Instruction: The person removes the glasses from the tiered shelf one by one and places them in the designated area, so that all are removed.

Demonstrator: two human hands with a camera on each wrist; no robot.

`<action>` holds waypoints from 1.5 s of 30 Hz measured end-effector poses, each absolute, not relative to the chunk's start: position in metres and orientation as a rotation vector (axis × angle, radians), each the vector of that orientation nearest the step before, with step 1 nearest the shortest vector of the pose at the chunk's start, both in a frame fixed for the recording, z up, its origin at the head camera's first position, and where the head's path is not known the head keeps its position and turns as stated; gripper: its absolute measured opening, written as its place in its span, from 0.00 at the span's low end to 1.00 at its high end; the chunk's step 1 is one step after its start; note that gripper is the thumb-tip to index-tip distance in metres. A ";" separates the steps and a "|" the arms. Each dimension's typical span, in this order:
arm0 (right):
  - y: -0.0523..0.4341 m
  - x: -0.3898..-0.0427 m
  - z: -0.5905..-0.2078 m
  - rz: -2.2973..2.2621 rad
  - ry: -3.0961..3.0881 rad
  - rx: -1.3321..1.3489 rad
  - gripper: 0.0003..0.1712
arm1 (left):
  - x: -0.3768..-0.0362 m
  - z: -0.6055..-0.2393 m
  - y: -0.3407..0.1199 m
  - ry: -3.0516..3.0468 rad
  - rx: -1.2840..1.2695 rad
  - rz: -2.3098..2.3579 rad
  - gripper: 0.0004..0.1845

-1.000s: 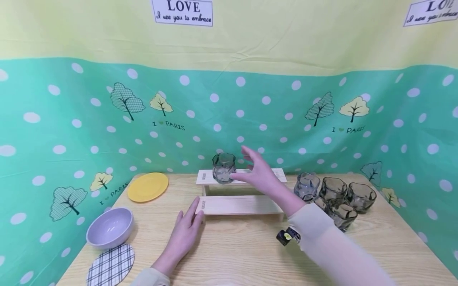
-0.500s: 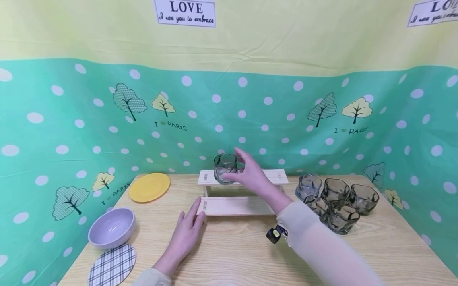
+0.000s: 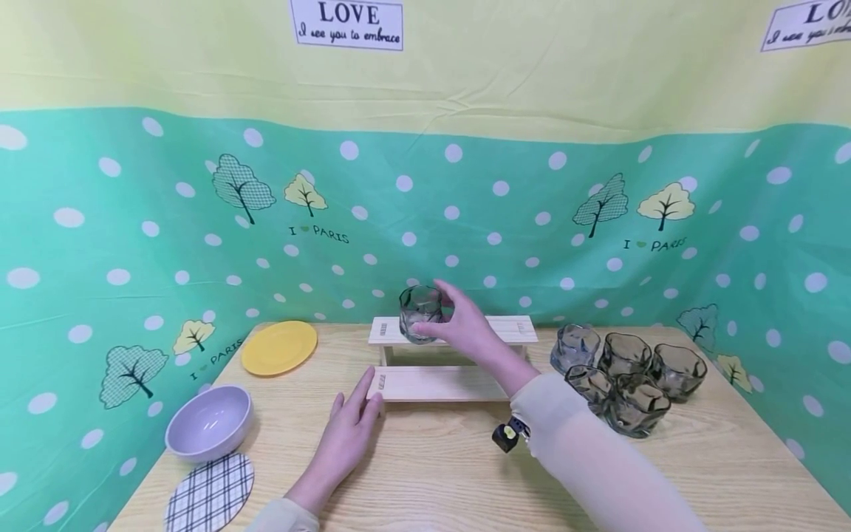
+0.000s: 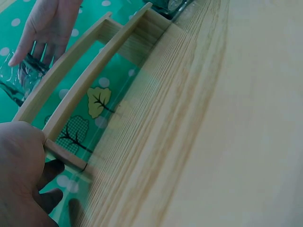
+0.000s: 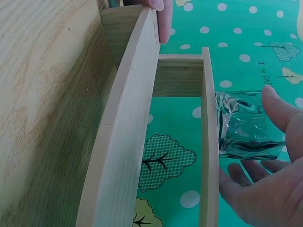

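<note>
A clear ribbed glass (image 3: 417, 314) stands on the left part of the upper step (image 3: 512, 329) of a two-step wooden rack (image 3: 439, 383). My right hand (image 3: 459, 325) cups that glass from the right, thumb over the top side and fingers curled round its front. The right wrist view shows the glass (image 5: 244, 127) between thumb and fingers (image 5: 246, 177). My left hand (image 3: 342, 440) lies flat on the table, fingers straight, one fingertip (image 5: 163, 19) touching the left end of the lower step. From the left wrist, the glass (image 4: 16, 78) sits beyond the rack.
Several more smoky glasses (image 3: 625, 377) cluster at the right of the wooden table (image 3: 432, 473). A yellow plate (image 3: 278, 347) lies back left, with a lilac bowl (image 3: 208, 423) and a plaid coaster (image 3: 209, 491) front left. A patterned cloth backs the table.
My right hand has moved left from beside the glass and closed round it. The left hand and the rack have stayed in place.
</note>
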State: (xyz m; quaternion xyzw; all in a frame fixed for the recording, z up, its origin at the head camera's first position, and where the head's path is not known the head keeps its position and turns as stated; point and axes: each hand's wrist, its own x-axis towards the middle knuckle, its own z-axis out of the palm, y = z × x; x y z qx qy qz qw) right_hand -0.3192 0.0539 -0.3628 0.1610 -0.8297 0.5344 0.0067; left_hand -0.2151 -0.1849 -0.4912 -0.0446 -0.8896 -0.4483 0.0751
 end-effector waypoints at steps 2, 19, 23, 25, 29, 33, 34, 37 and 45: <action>0.054 -0.320 -0.363 1.676 -2.592 0.507 0.61 | -0.215 -0.491 -0.185 -2.670 -0.131 -1.348 0.33; 0.051 -0.319 -0.365 1.668 -2.566 0.471 0.52 | -0.216 -0.491 -0.184 -2.668 -0.133 -1.338 0.33; 0.051 -0.318 -0.365 1.661 -2.559 0.460 0.51 | -0.216 -0.491 -0.184 -2.669 -0.140 -1.334 0.33; 0.051 -0.317 -0.364 1.650 -2.559 0.456 0.51 | -0.215 -0.491 -0.184 -2.671 -0.137 -1.338 0.33; 0.051 -0.315 -0.364 1.630 -2.554 0.454 0.51 | -0.215 -0.492 -0.185 -2.673 -0.123 -1.345 0.33; 0.052 -0.311 -0.365 1.609 -2.549 0.453 0.52 | -0.216 -0.492 -0.185 -2.676 -0.105 -1.346 0.33; 0.053 -0.310 -0.365 1.603 -2.549 0.451 0.52 | -0.216 -0.492 -0.185 -2.676 -0.109 -1.344 0.33; 0.056 -0.304 -0.364 1.618 -2.545 0.443 0.51 | -0.216 -0.493 -0.185 -2.671 -0.126 -1.333 0.33; 0.070 -0.283 -0.355 1.632 -2.557 0.436 0.53 | -0.216 -0.494 -0.186 -2.672 -0.126 -1.322 0.33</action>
